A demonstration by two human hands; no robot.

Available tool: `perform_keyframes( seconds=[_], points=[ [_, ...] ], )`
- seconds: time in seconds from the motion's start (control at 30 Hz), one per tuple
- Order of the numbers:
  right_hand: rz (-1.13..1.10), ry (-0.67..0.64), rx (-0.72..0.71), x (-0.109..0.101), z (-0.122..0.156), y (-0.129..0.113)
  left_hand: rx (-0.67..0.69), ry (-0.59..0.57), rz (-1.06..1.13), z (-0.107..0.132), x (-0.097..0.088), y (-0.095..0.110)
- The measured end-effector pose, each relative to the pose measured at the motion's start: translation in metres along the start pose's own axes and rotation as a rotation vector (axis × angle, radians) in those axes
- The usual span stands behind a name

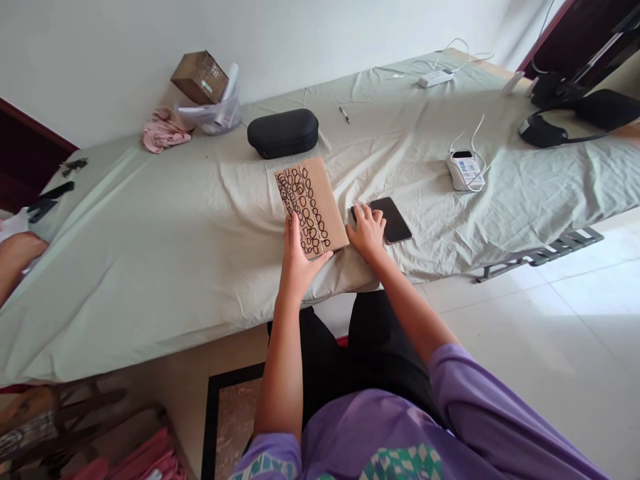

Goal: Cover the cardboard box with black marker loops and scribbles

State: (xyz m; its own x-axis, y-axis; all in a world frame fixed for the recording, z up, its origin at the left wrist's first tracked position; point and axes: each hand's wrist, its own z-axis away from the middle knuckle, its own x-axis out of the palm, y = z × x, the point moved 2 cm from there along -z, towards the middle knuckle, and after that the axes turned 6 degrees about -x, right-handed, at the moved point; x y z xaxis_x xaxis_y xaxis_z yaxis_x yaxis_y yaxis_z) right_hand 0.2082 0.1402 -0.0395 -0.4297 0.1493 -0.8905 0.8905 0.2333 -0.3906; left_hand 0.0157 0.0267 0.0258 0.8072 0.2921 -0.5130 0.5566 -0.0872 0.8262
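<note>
A brown cardboard box (330,207) lies on the cloth-covered table, with rows of black hand-drawn loops and a strip of clear tape on its top. My left hand (299,260) holds its near left corner, fingers along the left side and thumb along the near edge. Just right of the box, my right hand (369,232) rests with bent fingers over a small dark thing (353,212), mostly hidden under them. Beside those fingers lies a black smartphone (394,220), screen up. Behind the box sits a black zippered hard case (283,133).
A pen (345,115) lies beyond the case. Back left are a small carton (200,77) on a plastic tub (220,119) and a pink cloth (167,129). To the right are a white corded device (465,170), a power strip (436,79) and headphones (543,131). Another person's arm (20,260) enters at left.
</note>
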Motion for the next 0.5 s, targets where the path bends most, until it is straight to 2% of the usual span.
perform_keyframes(
  seconds=[0.17,0.33,0.4,0.5],
  points=[
    [0.036,-0.13,-0.095,0.006,-0.021,-0.002,0.013,-0.004,0.002,0.001,0.0,-0.001],
    [0.045,-0.131,-0.107,0.004,-0.02,-0.003,0.001,-0.009,0.02,0.001,0.0,0.0],
    [0.035,-0.041,-0.036,-0.003,-0.017,0.007,-0.006,-0.012,0.025,0.001,-0.001,0.0],
    [0.035,0.115,0.28,-0.016,-0.01,0.037,-0.011,-0.017,0.026,0.002,-0.002,0.0]
  ],
)
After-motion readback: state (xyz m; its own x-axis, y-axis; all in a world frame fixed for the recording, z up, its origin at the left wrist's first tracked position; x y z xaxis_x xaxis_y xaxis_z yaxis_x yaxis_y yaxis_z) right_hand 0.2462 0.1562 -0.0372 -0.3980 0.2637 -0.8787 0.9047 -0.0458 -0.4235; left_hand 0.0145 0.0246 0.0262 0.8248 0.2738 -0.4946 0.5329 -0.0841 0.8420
